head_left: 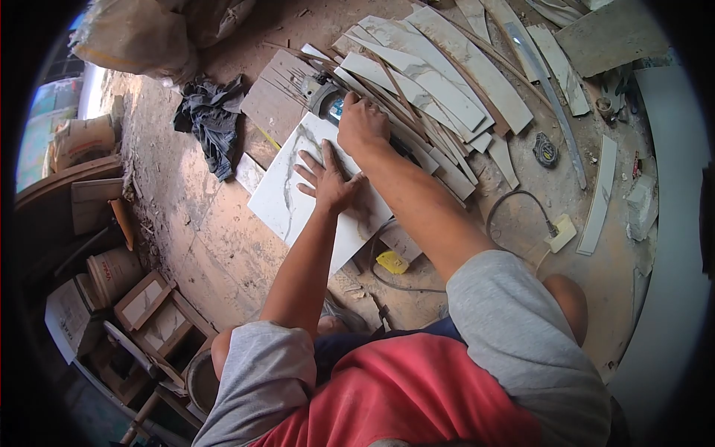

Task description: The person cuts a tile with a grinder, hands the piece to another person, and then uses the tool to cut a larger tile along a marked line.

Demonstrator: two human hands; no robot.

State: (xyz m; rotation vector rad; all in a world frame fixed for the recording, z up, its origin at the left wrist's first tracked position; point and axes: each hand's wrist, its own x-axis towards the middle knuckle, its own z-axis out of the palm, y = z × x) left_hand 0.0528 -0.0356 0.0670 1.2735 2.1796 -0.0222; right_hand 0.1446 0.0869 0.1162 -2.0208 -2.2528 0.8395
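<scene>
A white tile with grey veining (279,201) lies at a slant on the floor in front of me. My left hand (328,179) rests flat on its upper face with the fingers spread. At the tile's far edge my right hand (363,123) is wrapped round a power tool (325,100), which looks like an angle grinder. The tool's head points away to the upper left, and my right forearm hides part of its body. Its disc cannot be made out clearly.
Cut tile strips (447,67) lie piled beyond my right hand. A tape measure (546,150), a yellow object (392,261) and a cable with a socket block (561,232) are at the right. Dark cloth (211,123) and a bucket (115,273) are at the left.
</scene>
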